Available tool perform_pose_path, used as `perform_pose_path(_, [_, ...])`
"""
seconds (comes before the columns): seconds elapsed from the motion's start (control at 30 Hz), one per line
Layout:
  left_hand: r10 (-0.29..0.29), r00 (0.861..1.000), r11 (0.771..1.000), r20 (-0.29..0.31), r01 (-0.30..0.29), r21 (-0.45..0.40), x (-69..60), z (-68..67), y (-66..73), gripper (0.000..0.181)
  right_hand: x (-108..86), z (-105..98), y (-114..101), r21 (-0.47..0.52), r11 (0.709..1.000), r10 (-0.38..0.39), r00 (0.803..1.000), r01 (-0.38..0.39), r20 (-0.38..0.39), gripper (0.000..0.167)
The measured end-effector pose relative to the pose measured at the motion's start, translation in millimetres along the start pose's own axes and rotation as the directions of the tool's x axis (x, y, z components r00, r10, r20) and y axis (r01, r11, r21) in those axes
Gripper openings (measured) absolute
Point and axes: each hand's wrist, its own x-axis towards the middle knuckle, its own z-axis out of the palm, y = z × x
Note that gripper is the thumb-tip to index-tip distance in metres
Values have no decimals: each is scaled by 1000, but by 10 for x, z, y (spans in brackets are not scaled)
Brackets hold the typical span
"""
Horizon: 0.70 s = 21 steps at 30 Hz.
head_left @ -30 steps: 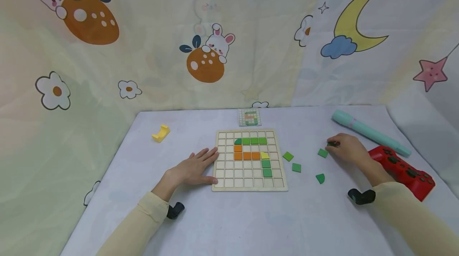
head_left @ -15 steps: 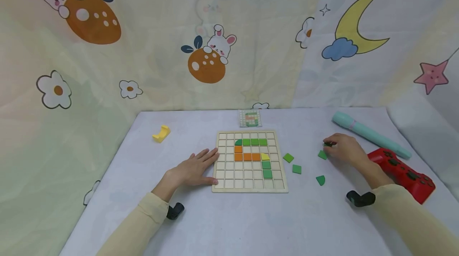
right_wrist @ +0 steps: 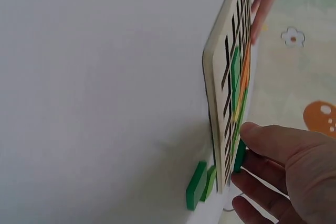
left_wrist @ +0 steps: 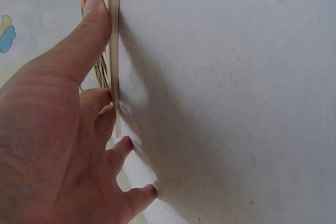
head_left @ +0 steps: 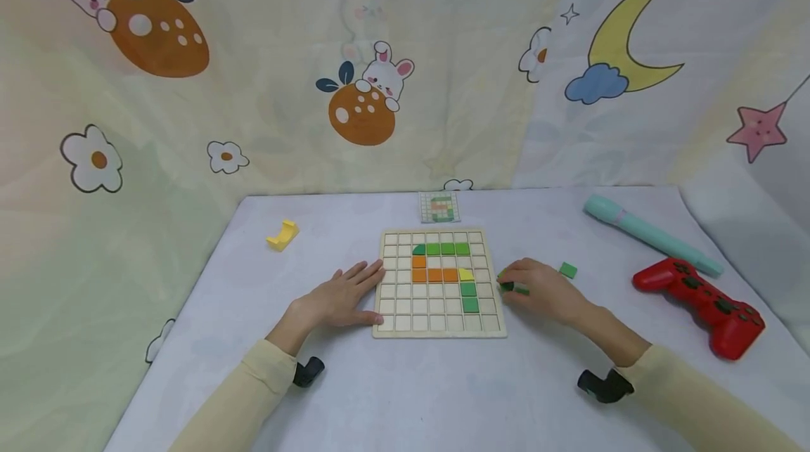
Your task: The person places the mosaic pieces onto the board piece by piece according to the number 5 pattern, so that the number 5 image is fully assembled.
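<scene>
Board (head_left: 436, 307) on white tabletop (head_left: 405, 389), cartoon-print backdrop (head_left: 272, 86)

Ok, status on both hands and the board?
Left hand on board, left edge. Right hand pinching green tile. Board partly filled. Two loose tiles near board's right edge.

The right hand (head_left: 545, 290) is pinching a dark green piece (head_left: 507, 286). Just left of that grip, the grid board (head_left: 420, 323) is lying under the spread left hand's (head_left: 342, 295) fingertips; rightward, a green square (head_left: 568, 270) and, farther, a red controller (head_left: 704, 299) are resting.
</scene>
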Motion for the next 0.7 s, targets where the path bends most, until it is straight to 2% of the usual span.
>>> perform_pose_path(0.2, [8,1000,1000,-1,-8,-8,7,-7,1,93,-23,140,-275,-18,993,-114,993,115,38,24])
perform_pose_path(0.4, [11,1000,1000,3,-11,-1,9,-4,-12,94,-46,278,-431,-48,971,-234,972,233,-32,21])
perform_pose_path(0.53, [11,1000,1000,0,-11,0,9,3,-13,94,-41,327,-497,-67,961,-272,961,268,-58,21])
perform_pose_path(0.7, [11,1000,1000,-1,-11,2,17,12,-13,94,-39,355,-558,-90,960,-272,960,265,-68,22])
